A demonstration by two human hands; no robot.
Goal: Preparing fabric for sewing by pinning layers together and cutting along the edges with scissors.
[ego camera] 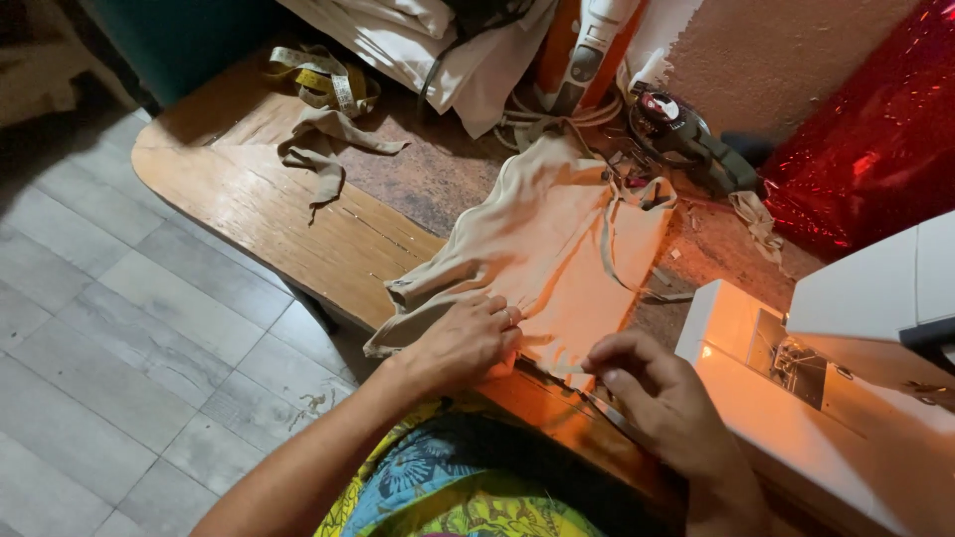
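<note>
Worn brown wooden tabletop [249, 199] carries the work, with a white sewing machine [796, 398] at its right edge. The cream-coloured soft cloth garment [537, 239] lies spread on it. Its long axis runs from the near edge by the hands up toward the far wall, narrow end pointing away, and a loose strap trails to the right. Judged light, limp and easily creased, with no stiffness; best held flat near the seam edge. A yellow measuring tape [318, 80] and a beige fabric scrap [323, 149] lie well apart at far left. Left hand [463, 343] presses palm-down on the near hem, fingers curled onto the cloth. Right hand [652, 393] pinches that hem's edge between fingertips.
</note>
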